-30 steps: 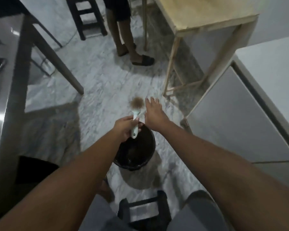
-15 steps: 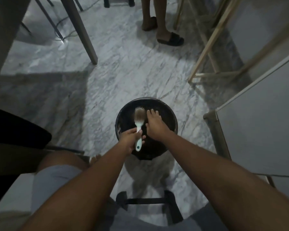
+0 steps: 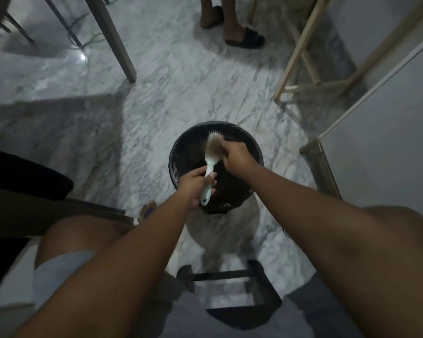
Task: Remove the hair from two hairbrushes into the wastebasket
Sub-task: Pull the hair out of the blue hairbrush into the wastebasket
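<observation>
A black round wastebasket [image 3: 175, 152] stands on the marble floor in front of my knees. Over its mouth I hold a white hairbrush [image 3: 210, 162] with brownish hair matted in its bristles. My left hand [image 3: 193, 185] grips the brush handle. My right hand [image 3: 235, 157] is at the right side of the brush head, fingers curled onto the hair there. Only one brush is in view.
A black stool frame [image 3: 230, 274] sits between my legs. Another person's feet in dark sandals [image 3: 244, 41] stand at the far side. A grey table leg [image 3: 112, 40] is at upper left, a wooden frame [image 3: 298, 62] and a white cabinet [image 3: 376, 142] at right.
My right hand went from flat fingers beside the brush to curled fingers on the hair at the brush head. The view dropped, bringing the wastebasket under the brush.
</observation>
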A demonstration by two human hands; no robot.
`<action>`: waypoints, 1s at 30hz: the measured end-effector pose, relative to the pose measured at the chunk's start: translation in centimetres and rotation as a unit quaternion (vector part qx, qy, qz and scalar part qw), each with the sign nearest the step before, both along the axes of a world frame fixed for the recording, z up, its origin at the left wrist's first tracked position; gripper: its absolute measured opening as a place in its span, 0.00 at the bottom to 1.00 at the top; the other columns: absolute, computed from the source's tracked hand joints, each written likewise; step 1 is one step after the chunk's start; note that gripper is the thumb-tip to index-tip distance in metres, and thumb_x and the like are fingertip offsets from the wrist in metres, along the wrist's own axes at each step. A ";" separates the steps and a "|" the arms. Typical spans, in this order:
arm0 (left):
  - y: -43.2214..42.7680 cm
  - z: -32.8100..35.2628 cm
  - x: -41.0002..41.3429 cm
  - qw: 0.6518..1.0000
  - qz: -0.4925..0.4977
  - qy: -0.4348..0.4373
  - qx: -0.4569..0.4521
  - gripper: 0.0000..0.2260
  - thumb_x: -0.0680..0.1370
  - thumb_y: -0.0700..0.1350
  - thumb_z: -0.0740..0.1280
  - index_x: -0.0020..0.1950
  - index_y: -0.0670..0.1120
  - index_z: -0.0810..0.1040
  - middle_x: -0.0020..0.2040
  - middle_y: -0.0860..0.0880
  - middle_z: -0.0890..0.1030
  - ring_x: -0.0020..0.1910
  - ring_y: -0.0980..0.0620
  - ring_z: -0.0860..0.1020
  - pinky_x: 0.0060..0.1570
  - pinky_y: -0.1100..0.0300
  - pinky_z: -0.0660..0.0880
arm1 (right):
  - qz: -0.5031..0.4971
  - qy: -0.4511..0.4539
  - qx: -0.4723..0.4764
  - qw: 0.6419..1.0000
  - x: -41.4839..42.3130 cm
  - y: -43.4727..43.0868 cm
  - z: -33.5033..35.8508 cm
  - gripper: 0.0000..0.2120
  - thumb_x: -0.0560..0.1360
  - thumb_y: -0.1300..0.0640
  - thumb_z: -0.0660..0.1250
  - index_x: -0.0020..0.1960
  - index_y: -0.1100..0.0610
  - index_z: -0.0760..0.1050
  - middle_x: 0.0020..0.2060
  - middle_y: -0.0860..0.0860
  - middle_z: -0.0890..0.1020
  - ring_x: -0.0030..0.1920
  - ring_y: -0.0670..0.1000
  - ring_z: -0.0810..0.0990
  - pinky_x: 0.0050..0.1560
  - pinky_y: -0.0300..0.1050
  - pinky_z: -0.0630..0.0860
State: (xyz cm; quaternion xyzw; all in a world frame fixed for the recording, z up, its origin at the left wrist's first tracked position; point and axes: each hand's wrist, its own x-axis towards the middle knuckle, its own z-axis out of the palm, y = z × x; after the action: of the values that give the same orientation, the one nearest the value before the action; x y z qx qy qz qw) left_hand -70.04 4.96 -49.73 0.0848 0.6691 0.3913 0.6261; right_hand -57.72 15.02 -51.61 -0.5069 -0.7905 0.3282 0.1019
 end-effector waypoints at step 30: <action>-1.1 -5.0 -3.7 0.997 0.048 -0.048 0.025 0.11 0.81 0.40 0.64 0.63 0.41 0.77 0.57 0.44 0.83 0.41 0.51 0.78 0.34 0.59 0.79 | -0.063 -0.144 -0.163 0.974 -1.7 1.7 -4.7 0.22 0.73 0.63 0.69 0.67 0.64 0.73 0.60 0.60 0.79 0.61 0.60 0.79 0.59 0.48 0.77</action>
State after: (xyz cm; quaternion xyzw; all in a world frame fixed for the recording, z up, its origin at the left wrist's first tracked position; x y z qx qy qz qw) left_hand -73.79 3.88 -54.75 0.0492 0.6318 0.4409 0.6356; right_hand -59.42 16.71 -56.34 -0.6074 -0.6990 0.3696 -0.0763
